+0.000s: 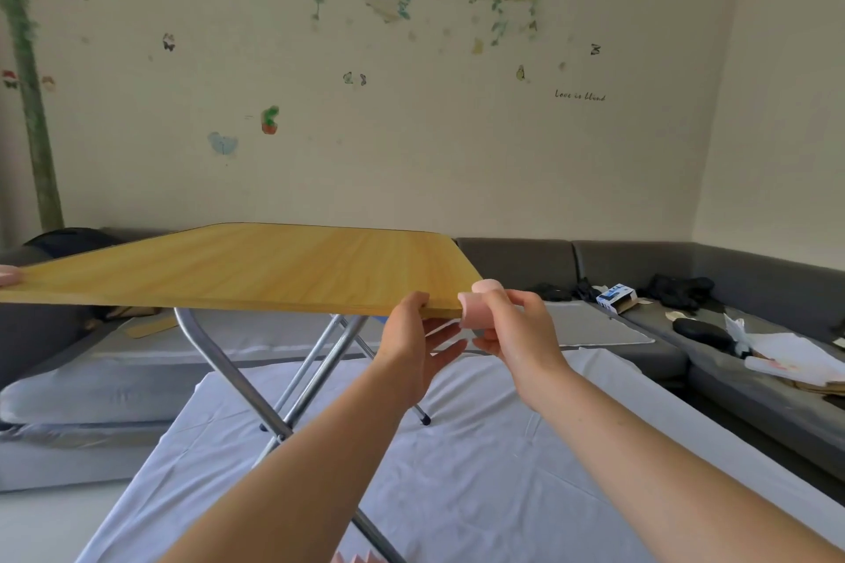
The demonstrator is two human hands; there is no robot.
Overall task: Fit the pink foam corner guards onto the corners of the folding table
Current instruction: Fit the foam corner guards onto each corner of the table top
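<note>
The folding table (237, 265) has a yellow wood-grain top on crossed metal legs (292, 379). At its near right corner sits a pink foam corner guard (475, 309), wrapped around the edge. My right hand (516, 329) pinches this guard from the right side. My left hand (411, 343) grips the table's front edge just left of the guard, thumb on top, fingers spread underneath. Another pink guard (7, 275) shows on the near left corner at the frame's edge. More pink foam (356, 558) peeks in at the bottom edge.
The table stands on a white sheet (503, 448) over a low bed. A grey sofa (640, 261) runs along the back and right walls, with a small box (616, 297), black items and papers (795, 357) on it.
</note>
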